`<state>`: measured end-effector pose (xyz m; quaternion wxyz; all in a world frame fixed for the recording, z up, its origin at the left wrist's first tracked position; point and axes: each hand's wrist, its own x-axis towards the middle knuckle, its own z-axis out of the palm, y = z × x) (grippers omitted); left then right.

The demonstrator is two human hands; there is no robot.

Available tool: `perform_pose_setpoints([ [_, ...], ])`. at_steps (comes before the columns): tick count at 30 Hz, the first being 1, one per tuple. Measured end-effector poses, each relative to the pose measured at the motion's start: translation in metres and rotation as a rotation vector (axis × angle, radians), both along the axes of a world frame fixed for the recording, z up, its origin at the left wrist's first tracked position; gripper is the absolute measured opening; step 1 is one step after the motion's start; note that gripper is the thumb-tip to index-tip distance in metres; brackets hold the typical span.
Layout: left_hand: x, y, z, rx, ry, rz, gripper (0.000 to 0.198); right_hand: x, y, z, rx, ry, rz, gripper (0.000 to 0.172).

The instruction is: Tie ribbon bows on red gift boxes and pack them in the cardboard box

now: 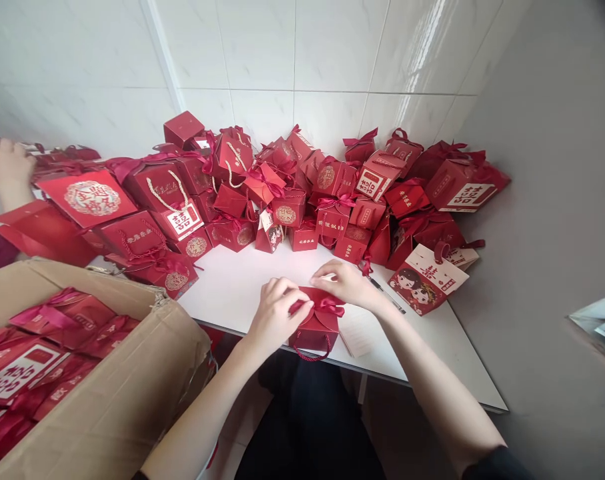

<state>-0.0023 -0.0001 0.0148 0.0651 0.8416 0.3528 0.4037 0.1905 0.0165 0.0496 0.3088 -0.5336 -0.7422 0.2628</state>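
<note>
Red card forms a small box (312,331) at the desk's near edge, between a person's two bare hands. Left hand (278,310) and right hand (346,283) stand slightly apart, fingers bent over the box's top from either side; whether they pinch anything cannot be told. A dark pink bow (330,306) sits on top, and a red cord handle (310,356) droops down the front. Just right of the box, paper (356,331) lies on the white desk (222,283), with a pen (388,295) beyond it and a box with two cartoon figures (416,288) farther right. Behind, many red boxes (332,179) are heaped against a tiled wall (332,47). At left, a cardboard carton (117,380) holds more; past it, another person's hand (10,163) shows at the edge.
</note>
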Motion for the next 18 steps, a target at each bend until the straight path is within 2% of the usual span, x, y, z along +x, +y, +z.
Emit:
perform_pose_setpoints([
  [3,0.008,0.001,-0.004,0.052,0.091,0.011,0.01,-0.019,0.02,0.002,-0.085,-0.109,0.179,0.019],
  [6,0.008,0.002,-0.01,0.04,0.111,0.043,0.007,-0.022,0.036,-0.004,-0.271,-0.058,0.318,0.018],
  [8,0.007,0.002,-0.013,0.025,0.112,0.053,0.007,-0.023,0.042,-0.008,-0.358,0.004,0.364,0.018],
  [13,0.008,0.002,-0.016,0.015,0.112,0.052,0.006,-0.03,0.038,-0.013,-0.374,0.087,0.311,0.017],
  [18,0.011,0.002,-0.016,-0.021,0.14,0.057,0.006,-0.034,0.033,-0.013,-0.355,0.106,0.218,0.004],
])
